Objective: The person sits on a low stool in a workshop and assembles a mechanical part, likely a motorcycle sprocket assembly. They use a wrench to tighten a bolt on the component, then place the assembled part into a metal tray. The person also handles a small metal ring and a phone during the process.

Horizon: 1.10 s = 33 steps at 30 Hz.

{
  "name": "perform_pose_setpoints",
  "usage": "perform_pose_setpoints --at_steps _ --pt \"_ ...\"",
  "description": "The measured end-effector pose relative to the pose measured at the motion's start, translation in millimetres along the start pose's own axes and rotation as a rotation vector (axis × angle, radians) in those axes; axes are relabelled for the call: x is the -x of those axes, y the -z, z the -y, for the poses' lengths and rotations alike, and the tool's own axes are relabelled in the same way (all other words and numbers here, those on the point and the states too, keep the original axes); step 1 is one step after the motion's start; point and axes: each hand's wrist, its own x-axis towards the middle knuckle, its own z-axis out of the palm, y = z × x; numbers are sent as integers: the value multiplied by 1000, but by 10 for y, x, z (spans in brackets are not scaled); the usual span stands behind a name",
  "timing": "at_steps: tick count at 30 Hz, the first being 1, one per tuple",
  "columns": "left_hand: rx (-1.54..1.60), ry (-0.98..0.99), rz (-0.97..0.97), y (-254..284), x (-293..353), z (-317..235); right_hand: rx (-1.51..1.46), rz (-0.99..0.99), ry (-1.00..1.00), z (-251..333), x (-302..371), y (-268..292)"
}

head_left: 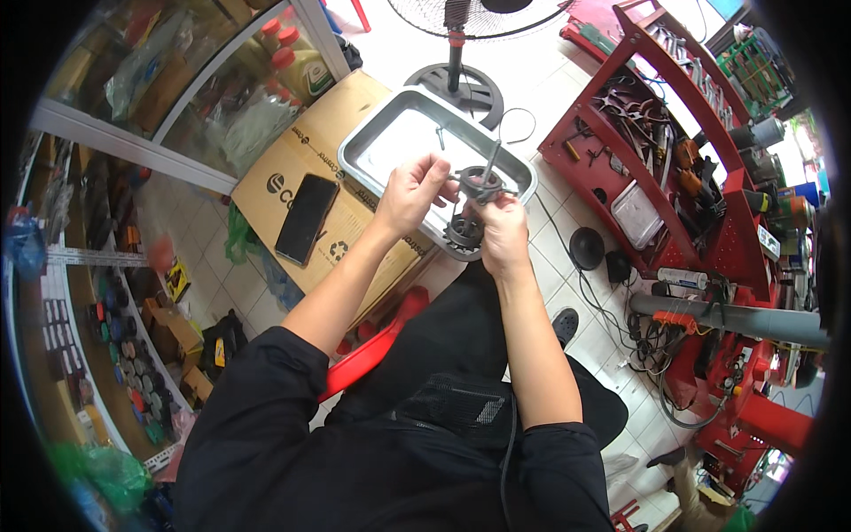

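Note:
Over the near right part of a metal tray (387, 107), my right hand (503, 232) is closed on a dark metal part (480, 183). This part has a round ring, a thin rod rising from it and a toothed gear (464, 233) at its lower end. Close to the ring's left side is my left hand (413, 191), thumb and fingertips pinched together. Whatever is between those fingertips is too small to make out. A small dark pin-like piece (441, 138) lies in the tray, beyond my left hand.
The tray overlaps a cardboard box (266, 204) bearing a black phone (307, 219). Beyond stands a fan (455, 75). To the right is a red tool cart (612, 133) full of tools; cables (589, 293) cross the tiled floor. A red plastic stool (372, 350) shows beside my leg.

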Motion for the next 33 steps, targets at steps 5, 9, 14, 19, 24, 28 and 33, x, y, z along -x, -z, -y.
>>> perform_pose_setpoints --at_steps 5,9,14,19,24,28,33 --pt "-754 -211 -251 194 49 1 -74 -100 27 92 -6 155" --pt "-963 -160 -255 269 291 87 -68 -158 81 262 9 315" --pt "-234 561 -270 178 728 662 -15 -197 157 344 60 434" --pt "-140 694 -306 114 428 349 -38 -183 192 537 196 417" --pt "-209 576 -332 148 125 498 -75 -186 221 728 454 650" --pt "-274 534 -182 -91 -99 384 -98 -336 313 1063 797 1056" --pt "-386 426 118 -946 -385 221 -10 -516 458 1432 1330 1848"
